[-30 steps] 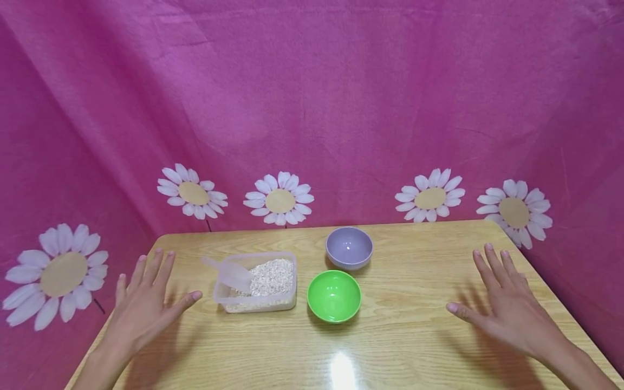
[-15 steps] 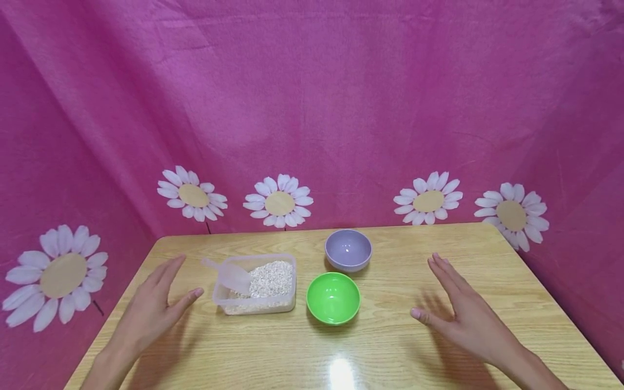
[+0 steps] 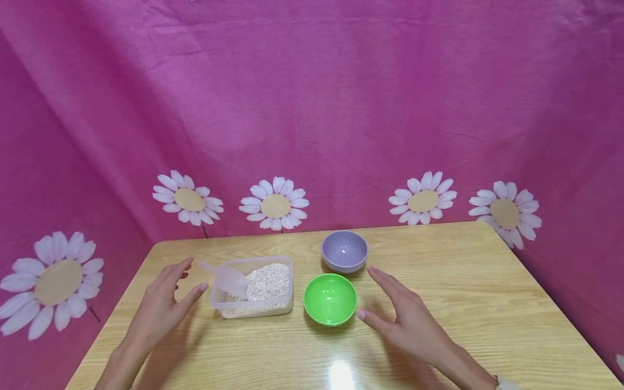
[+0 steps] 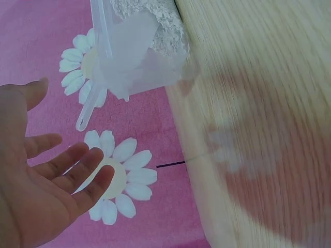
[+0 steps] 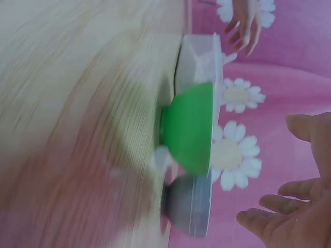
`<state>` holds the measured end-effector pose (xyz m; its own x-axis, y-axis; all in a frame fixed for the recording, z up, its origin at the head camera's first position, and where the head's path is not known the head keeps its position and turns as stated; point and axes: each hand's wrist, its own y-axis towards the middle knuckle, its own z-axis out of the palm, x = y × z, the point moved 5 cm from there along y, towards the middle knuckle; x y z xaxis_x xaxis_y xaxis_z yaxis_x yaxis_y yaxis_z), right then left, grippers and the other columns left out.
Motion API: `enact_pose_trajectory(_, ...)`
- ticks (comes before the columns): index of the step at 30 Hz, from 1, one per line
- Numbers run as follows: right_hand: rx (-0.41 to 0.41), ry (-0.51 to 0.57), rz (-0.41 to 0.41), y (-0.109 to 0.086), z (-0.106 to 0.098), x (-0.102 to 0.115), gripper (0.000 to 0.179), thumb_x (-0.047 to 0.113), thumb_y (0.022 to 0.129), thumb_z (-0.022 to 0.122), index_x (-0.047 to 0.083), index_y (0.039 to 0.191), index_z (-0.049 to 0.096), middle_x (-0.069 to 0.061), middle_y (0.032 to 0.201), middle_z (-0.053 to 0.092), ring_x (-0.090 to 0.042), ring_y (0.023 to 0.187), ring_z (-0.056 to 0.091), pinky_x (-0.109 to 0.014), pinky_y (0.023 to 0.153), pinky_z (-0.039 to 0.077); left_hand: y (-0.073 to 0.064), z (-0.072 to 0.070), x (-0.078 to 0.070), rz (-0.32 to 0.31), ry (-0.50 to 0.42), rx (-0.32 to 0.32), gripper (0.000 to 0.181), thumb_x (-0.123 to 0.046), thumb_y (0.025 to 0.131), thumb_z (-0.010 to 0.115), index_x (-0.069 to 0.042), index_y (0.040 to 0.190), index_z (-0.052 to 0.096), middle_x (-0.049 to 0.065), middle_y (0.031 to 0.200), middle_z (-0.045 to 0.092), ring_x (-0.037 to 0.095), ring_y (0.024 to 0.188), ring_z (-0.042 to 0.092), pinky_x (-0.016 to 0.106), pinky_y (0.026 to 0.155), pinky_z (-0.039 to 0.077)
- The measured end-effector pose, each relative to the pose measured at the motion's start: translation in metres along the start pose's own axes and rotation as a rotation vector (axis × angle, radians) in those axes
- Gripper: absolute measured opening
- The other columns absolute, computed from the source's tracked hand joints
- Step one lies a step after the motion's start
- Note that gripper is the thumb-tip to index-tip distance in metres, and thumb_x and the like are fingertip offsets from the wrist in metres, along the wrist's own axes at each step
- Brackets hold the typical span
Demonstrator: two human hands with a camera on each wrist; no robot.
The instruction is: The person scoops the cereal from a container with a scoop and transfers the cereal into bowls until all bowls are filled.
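Note:
My left hand hovers left of a clear plastic container, its fingers relaxed and holding nothing. Oat flakes fill part of that container, and a translucent scoop lies in it, handle sticking out over the rim toward the left hand. A green bowl stands right of the container, with a purple bowl just behind it; the insides of both show no contents. Close to the green bowl's right side is my right hand, thumb and fingers spread apart and grasping nothing.
Everything stands on a light wooden table with rounded far corners. A pink cloth printed with white daisies hangs behind and along the sides. Bare wood stretches to the right of the bowls.
My right hand has come leftward from the table's right side to beside the green bowl. The left hand has shifted slightly right toward the scoop handle, its fingers drawing together. Bowls and container stay put.

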<state>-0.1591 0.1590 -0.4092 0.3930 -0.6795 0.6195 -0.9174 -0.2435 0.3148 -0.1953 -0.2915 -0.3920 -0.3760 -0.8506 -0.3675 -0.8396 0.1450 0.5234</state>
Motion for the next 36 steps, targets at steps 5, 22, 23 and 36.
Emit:
enact_pose_trajectory(5, 0.009, 0.090, -0.044, 0.006, 0.019, 0.018, 0.079, 0.033, 0.094, 0.085, 0.011, 0.161, 0.049, -0.010, 0.161, 0.056, -0.039, 0.148, 0.054, -0.063, 0.115, 0.047, 0.002, 0.005, 0.000, -0.033, -0.014, 0.012, 0.064, -0.018, 0.094, 0.083, 0.001, 0.149, 0.057, 0.023, 0.130, 0.068, 0.038, 0.109, 0.070, 0.037, 0.079, 0.057)
enact_pose_trajectory(22, 0.123, 0.336, 0.003, 0.019, 0.079, 0.064, 0.074, 0.037, 0.097, 0.081, 0.015, 0.161, 0.049, -0.006, 0.161, 0.055, -0.029, 0.146, 0.056, -0.048, 0.113, 0.054, 0.012, 0.014, 0.018, -0.094, -0.103, 0.132, 0.063, -0.022, 0.100, 0.077, 0.000, 0.154, 0.053, 0.027, 0.130, 0.068, 0.043, 0.113, 0.070, 0.043, 0.080, 0.064)
enact_pose_trajectory(23, 0.128, 0.348, 0.003, 0.020, 0.082, 0.066, 0.074, 0.037, 0.097, 0.081, 0.015, 0.161, 0.049, -0.006, 0.162, 0.054, -0.029, 0.146, 0.056, -0.047, 0.113, 0.053, 0.014, 0.015, 0.020, -0.096, -0.115, 0.149, 0.063, -0.022, 0.101, 0.077, 0.000, 0.154, 0.053, 0.028, 0.129, 0.068, 0.043, 0.113, 0.070, 0.040, 0.080, 0.063)
enact_pose_trajectory(36, 0.139, 0.398, -0.020, 0.028, 0.111, 0.084, 0.075, 0.032, 0.098, 0.080, 0.004, 0.160, 0.047, -0.012, 0.164, 0.051, -0.029, 0.148, 0.054, -0.044, 0.115, 0.052, 0.030, 0.035, 0.037, -0.156, -0.215, 0.364, 0.057, -0.028, 0.103, 0.074, -0.003, 0.150, 0.057, 0.012, 0.117, 0.076, 0.024, 0.101, 0.074, 0.027, 0.078, 0.058)
